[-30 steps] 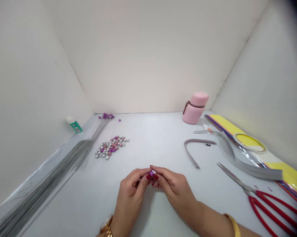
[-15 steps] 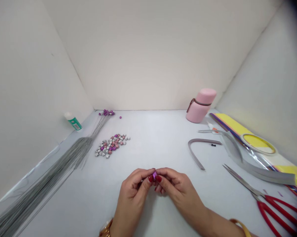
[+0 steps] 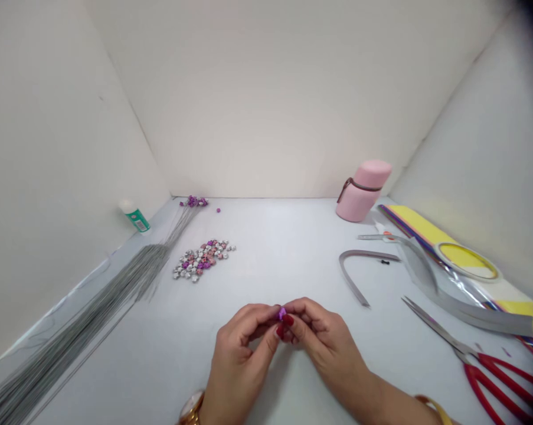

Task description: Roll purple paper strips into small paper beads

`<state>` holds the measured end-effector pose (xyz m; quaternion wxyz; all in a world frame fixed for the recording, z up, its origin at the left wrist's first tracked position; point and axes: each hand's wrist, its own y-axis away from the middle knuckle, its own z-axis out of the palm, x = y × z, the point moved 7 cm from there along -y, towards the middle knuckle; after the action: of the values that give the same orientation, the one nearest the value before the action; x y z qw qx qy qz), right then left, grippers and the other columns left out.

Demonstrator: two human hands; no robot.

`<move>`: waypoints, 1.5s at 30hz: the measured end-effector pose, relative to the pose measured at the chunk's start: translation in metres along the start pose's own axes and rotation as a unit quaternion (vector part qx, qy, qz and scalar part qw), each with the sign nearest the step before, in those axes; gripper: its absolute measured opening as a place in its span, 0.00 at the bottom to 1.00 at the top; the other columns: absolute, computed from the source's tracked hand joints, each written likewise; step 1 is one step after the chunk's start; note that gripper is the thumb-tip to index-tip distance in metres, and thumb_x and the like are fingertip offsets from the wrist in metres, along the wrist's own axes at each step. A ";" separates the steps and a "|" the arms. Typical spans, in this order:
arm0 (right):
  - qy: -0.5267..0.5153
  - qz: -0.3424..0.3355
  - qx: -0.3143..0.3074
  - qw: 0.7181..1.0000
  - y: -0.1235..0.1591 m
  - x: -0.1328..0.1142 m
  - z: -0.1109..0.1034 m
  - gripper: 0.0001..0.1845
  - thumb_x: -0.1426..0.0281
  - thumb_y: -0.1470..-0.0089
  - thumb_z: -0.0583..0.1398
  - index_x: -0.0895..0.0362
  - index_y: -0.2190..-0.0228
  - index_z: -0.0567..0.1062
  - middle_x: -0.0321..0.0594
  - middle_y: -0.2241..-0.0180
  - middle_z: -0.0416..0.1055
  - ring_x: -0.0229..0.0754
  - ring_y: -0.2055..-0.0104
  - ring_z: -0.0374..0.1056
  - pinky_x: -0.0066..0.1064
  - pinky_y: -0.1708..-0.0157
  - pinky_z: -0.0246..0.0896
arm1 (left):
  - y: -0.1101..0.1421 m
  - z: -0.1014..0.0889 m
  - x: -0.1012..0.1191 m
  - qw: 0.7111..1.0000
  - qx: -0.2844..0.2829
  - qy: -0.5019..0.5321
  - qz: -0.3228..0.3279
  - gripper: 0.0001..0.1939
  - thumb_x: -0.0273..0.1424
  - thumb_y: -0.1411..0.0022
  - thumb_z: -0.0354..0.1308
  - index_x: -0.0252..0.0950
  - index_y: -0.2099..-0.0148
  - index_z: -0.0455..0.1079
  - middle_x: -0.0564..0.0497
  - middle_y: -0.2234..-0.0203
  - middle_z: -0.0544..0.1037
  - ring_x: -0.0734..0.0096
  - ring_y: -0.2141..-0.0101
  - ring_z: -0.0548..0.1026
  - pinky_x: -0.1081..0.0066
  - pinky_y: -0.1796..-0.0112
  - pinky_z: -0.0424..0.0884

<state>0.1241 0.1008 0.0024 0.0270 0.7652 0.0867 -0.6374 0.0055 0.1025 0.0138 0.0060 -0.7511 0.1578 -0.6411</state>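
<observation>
At the near middle of the table, a small shiny purple folded paper star (image 3: 283, 313) is pinched between my fingertips. My left hand (image 3: 247, 337) is closed on its left side, thumb below and forefinger above. On the other side my right hand (image 3: 326, 339) grips it between thumb and forefinger; its other fingers curl underneath. A pile of silver, pink and purple stars (image 3: 202, 260) lies beyond my left hand. Further left runs a long bundle of thin grey wires (image 3: 111, 301), with purple stars (image 3: 195, 202) clustered at the far end.
To the right lie red-handled scissors (image 3: 463, 351), grey paper strips (image 3: 350, 271), a tape roll (image 3: 467, 261) and yellow sheets (image 3: 419, 223). A pink flask (image 3: 359, 198) stands at the back right. A green-and-white glue bottle (image 3: 136, 217) is by the left wall.
My fingers have turned the purple star, and my left thumb has slid lower, off its front. The whole view has shifted slightly.
</observation>
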 end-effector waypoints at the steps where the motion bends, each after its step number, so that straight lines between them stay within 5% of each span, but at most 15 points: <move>1: 0.003 -0.002 -0.002 1.000 0.000 0.000 0.000 0.08 0.69 0.45 0.53 0.58 0.70 0.70 0.35 0.77 0.67 0.35 0.74 0.65 0.25 0.73 0.62 | 0.000 0.000 0.002 1.000 0.000 -0.013 0.011 0.08 0.24 0.43 0.53 0.36 0.61 0.71 0.49 0.68 0.74 0.72 0.68 0.73 0.75 0.67 0.70; 12: 0.074 -0.049 -0.050 0.995 0.003 -0.008 0.001 0.09 0.71 0.45 0.51 0.59 0.67 0.71 0.38 0.76 0.70 0.37 0.73 0.67 0.25 0.72 0.63 | 0.003 -0.003 0.017 0.987 0.012 -0.112 0.112 0.08 0.20 0.46 0.54 0.33 0.64 0.70 0.49 0.73 0.75 0.74 0.72 0.73 0.77 0.71 0.71; 26: 0.212 -0.175 -0.019 0.961 0.012 -0.023 0.005 0.11 0.77 0.47 0.49 0.59 0.65 0.70 0.40 0.74 0.69 0.40 0.71 0.67 0.29 0.70 0.61 | 0.005 -0.002 0.021 0.976 0.081 -0.139 0.144 0.07 0.17 0.52 0.55 0.32 0.71 0.68 0.49 0.75 0.74 0.73 0.73 0.73 0.75 0.70 0.70; 34: 0.128 -0.102 -0.011 0.986 0.007 -0.016 0.000 0.10 0.75 0.46 0.51 0.56 0.63 0.70 0.36 0.73 0.71 0.37 0.71 0.67 0.26 0.71 0.62 | 0.003 -0.002 0.003 0.997 0.022 -0.074 0.025 0.08 0.24 0.45 0.53 0.34 0.61 0.68 0.48 0.70 0.74 0.72 0.69 0.74 0.74 0.68 0.72; 45: -0.003 -0.021 0.006 1.000 0.002 0.003 -0.003 0.10 0.69 0.47 0.54 0.57 0.62 0.72 0.39 0.72 0.72 0.37 0.72 0.69 0.28 0.71 0.67 | -0.001 -0.001 0.005 0.997 -0.015 -0.051 0.055 0.10 0.23 0.41 0.50 0.38 0.60 0.70 0.49 0.70 0.75 0.71 0.68 0.72 0.73 0.66 0.69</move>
<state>0.1280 0.0997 -0.0002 0.0087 0.7615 0.0989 -0.6406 0.0056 0.1020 0.0184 0.0376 -0.7729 0.2078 -0.5984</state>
